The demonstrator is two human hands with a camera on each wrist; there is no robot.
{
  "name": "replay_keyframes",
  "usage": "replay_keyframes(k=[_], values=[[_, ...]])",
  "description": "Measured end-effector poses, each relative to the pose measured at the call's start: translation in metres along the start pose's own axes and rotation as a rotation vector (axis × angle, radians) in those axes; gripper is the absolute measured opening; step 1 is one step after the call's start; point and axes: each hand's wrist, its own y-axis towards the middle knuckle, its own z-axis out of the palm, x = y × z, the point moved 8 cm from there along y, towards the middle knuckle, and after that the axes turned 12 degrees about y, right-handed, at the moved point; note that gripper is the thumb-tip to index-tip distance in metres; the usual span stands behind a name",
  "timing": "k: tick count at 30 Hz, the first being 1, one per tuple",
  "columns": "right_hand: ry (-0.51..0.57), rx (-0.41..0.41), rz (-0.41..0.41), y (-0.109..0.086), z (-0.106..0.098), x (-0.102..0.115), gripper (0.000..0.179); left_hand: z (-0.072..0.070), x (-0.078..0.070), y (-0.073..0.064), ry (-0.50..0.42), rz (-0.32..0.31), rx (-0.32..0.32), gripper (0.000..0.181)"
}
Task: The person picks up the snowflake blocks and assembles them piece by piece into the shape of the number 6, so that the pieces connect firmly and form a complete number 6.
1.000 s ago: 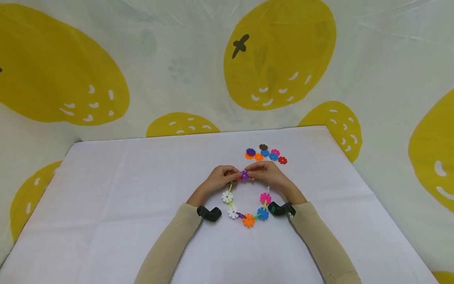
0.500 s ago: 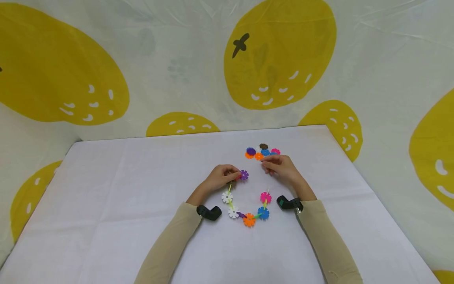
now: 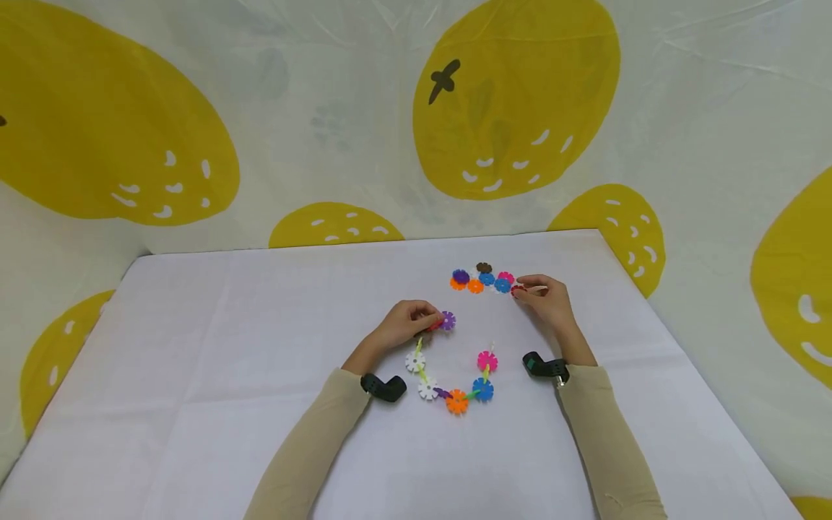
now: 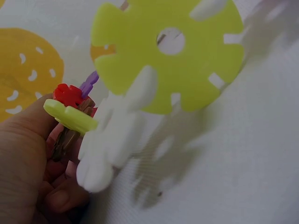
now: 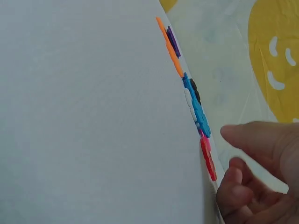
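My left hand (image 3: 404,323) pinches the upper left end of a curved chain of notched, flower-shaped plastic discs. A purple disc (image 3: 447,321) sticks out past its fingertips, linked to a red disc (image 4: 70,95). Below the hand the chain runs on through a brown disc (image 4: 67,142), a yellow-green disc (image 4: 170,51), white discs (image 3: 415,362), an orange disc (image 3: 457,402), a blue disc (image 3: 483,390) and a pink disc (image 3: 487,361). My right hand (image 3: 551,302) reaches to a loose red disc (image 5: 208,159), thumb and fingers apart, fingertips right at its edge.
A loose group of discs lies at the back right: orange (image 3: 476,287), purple (image 3: 461,276), brown (image 3: 484,267), blue (image 3: 503,285) and pink (image 3: 505,276). They rest on a white-covered table (image 3: 260,347). A fruit-patterned curtain (image 3: 364,130) hangs behind its far edge.
My right hand has let go of the purple disc and moved right and away to the loose red disc. My left hand stays at the chain's end.
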Motion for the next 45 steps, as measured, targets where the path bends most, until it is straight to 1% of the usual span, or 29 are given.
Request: replay_keyframes(k=[5,10,14,22,27,31,35,37,39,41,45], values=[[-0.064,-0.025,-0.015,0.007,-0.001,-0.008,0.041,-0.002,-0.001,0.0,0.013,-0.003,-0.006,0.021],[-0.109,-0.032,-0.016,0.008,-0.002,-0.011,0.039,-0.002,-0.002,-0.001,0.022,-0.001,-0.009,0.022],[-0.129,-0.011,0.018,0.005,-0.003,-0.013,0.04,-0.001,-0.003,-0.002,0.018,-0.01,-0.009,0.022],[-0.139,0.011,0.066,-0.001,-0.005,-0.011,0.05,0.0,-0.002,-0.001,0.012,-0.013,-0.003,0.023],[-0.146,0.016,0.086,-0.003,-0.004,-0.01,0.048,0.0,-0.002,-0.001,0.027,-0.018,0.004,0.024],[-0.137,0.016,0.083,-0.004,-0.005,-0.009,0.047,0.0,-0.001,-0.001,0.033,-0.019,0.004,0.023],[-0.12,0.034,0.046,-0.004,-0.006,-0.006,0.045,0.0,-0.001,0.0,0.033,-0.013,0.003,0.023],[-0.105,0.049,0.04,-0.003,-0.007,-0.006,0.042,0.001,0.0,0.0,0.033,-0.011,0.003,0.023],[-0.071,0.072,0.052,-0.003,-0.007,-0.007,0.041,0.001,0.001,0.001,0.032,-0.014,0.002,0.023],[-0.022,0.098,0.082,-0.003,-0.005,-0.008,0.041,0.001,0.001,0.001,0.03,-0.014,-0.003,0.022],[0.083,0.165,0.118,-0.002,0.007,-0.008,0.043,0.001,0.001,0.001,0.028,-0.011,-0.007,0.022]])
